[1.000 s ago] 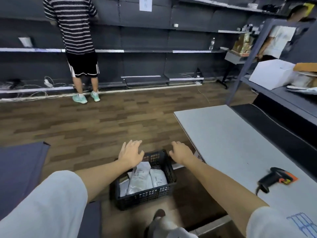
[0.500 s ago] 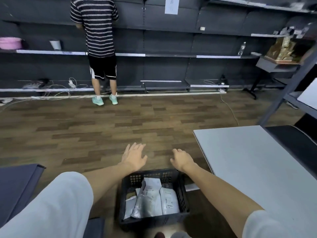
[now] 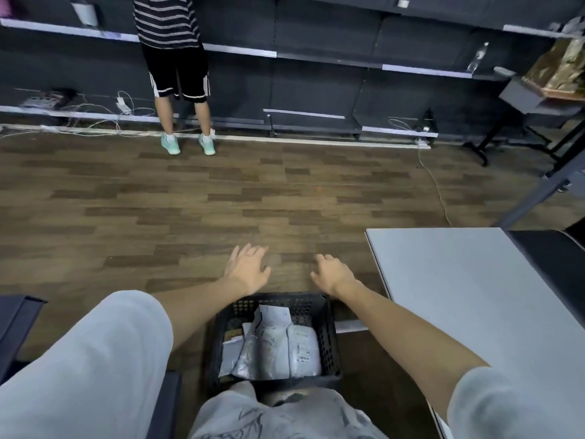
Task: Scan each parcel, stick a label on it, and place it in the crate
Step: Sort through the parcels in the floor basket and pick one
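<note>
The black perforated plastic crate (image 3: 329, 340) of grey parcels (image 3: 278, 346) now sits lower in view, right below the person's chest, and the orange-and-black scanner on the pale grey surface (image 3: 474, 299) has dropped out of sight. The left hand (image 3: 248, 269) and right hand (image 3: 334, 274), fingers loose, have moved out beyond the crate's far rim, above the wooden floor (image 3: 221, 198).

We see a grey table (image 3: 474, 296) at right on a wood-plank floor (image 3: 221, 201). Dark wall shelving (image 3: 332, 61) runs across the back; a person in striped shirt (image 3: 167, 20) stands facing it. White cables (image 3: 104, 122) trail along its base.
</note>
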Tool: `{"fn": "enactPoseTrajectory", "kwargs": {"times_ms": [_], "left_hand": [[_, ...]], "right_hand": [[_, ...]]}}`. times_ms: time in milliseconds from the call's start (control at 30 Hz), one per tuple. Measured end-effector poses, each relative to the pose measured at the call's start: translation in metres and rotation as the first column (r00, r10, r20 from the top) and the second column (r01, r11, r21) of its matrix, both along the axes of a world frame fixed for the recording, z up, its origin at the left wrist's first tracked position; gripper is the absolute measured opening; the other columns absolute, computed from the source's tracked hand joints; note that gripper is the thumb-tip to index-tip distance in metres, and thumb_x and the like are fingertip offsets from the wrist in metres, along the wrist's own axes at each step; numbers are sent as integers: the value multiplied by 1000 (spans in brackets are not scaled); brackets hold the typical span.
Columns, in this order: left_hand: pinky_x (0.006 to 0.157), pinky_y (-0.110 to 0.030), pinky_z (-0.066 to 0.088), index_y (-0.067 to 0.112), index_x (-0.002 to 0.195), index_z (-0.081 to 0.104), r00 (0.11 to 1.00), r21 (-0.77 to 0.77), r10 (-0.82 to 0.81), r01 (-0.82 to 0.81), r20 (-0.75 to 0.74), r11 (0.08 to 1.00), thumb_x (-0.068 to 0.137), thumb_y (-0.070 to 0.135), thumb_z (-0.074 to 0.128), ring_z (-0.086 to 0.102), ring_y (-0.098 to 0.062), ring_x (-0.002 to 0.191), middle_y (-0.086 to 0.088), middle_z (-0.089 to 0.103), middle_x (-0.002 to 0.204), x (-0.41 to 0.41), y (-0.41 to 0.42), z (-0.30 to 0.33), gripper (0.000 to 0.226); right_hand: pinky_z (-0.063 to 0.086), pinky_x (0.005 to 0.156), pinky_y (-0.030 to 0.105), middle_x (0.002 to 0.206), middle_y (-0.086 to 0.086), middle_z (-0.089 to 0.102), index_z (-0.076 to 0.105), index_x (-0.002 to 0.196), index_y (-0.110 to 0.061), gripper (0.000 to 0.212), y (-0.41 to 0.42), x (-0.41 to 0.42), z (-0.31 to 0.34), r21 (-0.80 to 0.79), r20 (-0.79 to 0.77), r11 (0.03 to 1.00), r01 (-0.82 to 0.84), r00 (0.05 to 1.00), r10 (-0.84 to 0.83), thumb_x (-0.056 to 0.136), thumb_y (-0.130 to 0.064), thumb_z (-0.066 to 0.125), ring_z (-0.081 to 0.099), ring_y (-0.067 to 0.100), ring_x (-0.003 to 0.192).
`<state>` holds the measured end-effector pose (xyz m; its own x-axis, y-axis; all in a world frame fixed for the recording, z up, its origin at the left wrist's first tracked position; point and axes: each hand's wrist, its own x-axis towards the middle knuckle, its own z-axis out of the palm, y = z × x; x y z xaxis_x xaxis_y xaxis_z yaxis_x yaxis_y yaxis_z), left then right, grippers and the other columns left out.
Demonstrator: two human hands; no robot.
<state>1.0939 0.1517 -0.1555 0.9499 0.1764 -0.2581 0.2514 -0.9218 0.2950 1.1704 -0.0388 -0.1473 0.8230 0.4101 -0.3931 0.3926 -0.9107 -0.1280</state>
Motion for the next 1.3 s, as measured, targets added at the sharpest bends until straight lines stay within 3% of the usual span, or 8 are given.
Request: {"fn": "enactPoseTrajectory", "kwargs": {"times_ms": [467,800,1133,1300], "left_hand": [[119,-34,12,18,146,32,986,-87,6,-21,-167,996,96,29,41,23,-21,144,-4,34,152,-24,40,-98,52],[117,-32,11,18,146,31,970,-103,-39,14,-242,995,96,27,40,28,-19,141,-2,37,150,-24,49,-268,51],[112,-29,24,18,144,34,942,-141,-10,-39,-335,989,94,28,43,36,-19,133,-2,43,143,-34,36,-463,52],[106,-35,36,21,145,31,901,-184,82,-175,-425,967,93,31,47,43,-24,129,-2,39,145,-24,27,-524,56]], "right_hand": [[39,100,40,137,14,45,40,136,-9,44,30,-5,-108,-94,-227,996,-4,974,-17,98,-30,43,45,32,125],[37,100,39,140,16,43,34,143,-9,49,51,-3,-284,-120,-368,992,-30,930,-17,98,-26,41,44,34,126],[34,106,36,140,15,44,36,142,-10,48,38,-1,-476,-177,-438,984,10,895,-88,96,-22,42,42,32,128],[35,104,35,139,13,46,36,142,-11,48,33,9,-541,-189,-443,982,11,892,-95,96,-25,42,45,30,126]]}}
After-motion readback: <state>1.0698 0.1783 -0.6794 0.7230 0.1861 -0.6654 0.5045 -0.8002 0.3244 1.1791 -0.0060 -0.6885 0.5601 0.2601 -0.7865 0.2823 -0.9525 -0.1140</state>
